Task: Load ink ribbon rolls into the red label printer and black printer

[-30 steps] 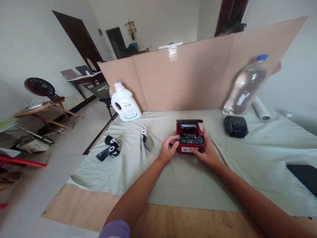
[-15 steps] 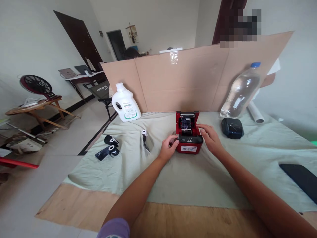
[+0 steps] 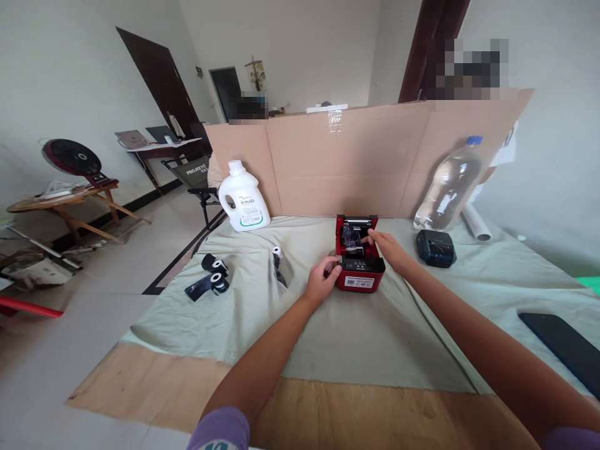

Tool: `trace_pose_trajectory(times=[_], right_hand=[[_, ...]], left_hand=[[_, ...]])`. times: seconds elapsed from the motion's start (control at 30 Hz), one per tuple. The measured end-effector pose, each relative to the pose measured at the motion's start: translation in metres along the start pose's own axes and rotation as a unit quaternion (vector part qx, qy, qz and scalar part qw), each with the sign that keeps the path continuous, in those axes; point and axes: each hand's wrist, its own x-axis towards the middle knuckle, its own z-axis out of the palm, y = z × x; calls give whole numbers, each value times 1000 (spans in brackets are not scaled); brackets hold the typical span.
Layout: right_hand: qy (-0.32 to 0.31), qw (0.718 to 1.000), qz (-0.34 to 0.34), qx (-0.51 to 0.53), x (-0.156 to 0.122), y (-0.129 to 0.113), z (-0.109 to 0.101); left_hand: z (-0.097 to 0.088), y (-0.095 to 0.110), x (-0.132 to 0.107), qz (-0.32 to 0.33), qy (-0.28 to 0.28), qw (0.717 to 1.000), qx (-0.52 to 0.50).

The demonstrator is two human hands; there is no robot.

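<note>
A small red and black label printer (image 3: 360, 282) stands on the cloth with its lid raised. Inside it, a dark, shiny ribbon (image 3: 351, 236) runs up by the lid, and a pale roll sits below. My left hand (image 3: 323, 277) is closed on the printer's front left corner, thumb and fingers at the black panel's edge. From the right, my right hand (image 3: 387, 247) reaches over the printer's side, a finger stretched toward the ribbon. It appears to hold nothing; whether the fingertip touches the ribbon I cannot tell.
Ribbon rolls (image 3: 216, 281) and a small bagged roll (image 3: 277, 265) lie to the left. A white jug (image 3: 244, 200) and a large water bottle (image 3: 447, 187) stand against the cardboard screen (image 3: 347, 162). A black device (image 3: 435, 248) and a phone (image 3: 560, 347) lie right. People are behind the screen.
My right hand has moved from the printer's right edge to over its open inside, a finger now near the ribbon. My left hand stays at the front left corner. The view has shifted slightly.
</note>
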Motion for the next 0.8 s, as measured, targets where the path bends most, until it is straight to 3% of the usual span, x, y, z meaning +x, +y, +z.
trace_pose_trajectory(times=[0.07,0.17,0.3,0.43,0.67,0.8], right_hand=[[2,997,-10,76,-3,3,-5],[-54,996,-21,65,-3,5,-11],[-149,983,-64,-83,14,2,-10],[-219,937,-132,-238,44,-7,-1],[-274,905,-52,-322,71,-11,31],[-262,906,-29,-330,64,-17,27]], left_hand=[[0,0,0,-1,0,1000,0],[0,-1,0,0,-2,1000,-10],[0,-1,0,0,-8,1000,-15],[0,0,0,-5,-4,1000,-7],[0,1,1,-2,-6,1000,1],[-1,1,1,-12,-18,1000,9]])
